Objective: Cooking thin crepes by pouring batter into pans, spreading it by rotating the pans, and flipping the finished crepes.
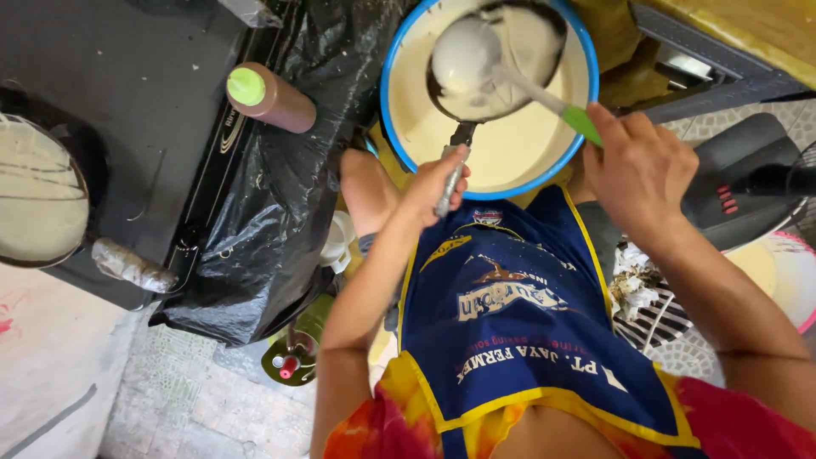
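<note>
Looking down from the head camera: the left hand (438,183) is closed around the metal handle of a small dark frying pan (497,59), held over a blue-rimmed white enamel basin (393,102) of pale batter. The right hand (637,166) grips the green handle of a white ladle (466,53) — its bowl sits tilted inside the pan. Batter already coats most of the pan; how much remains in the ladle is probably little, though glare obscures it. At far left, another round pan (38,195) on the black stove (144,102) holds batter already spread.
</note>
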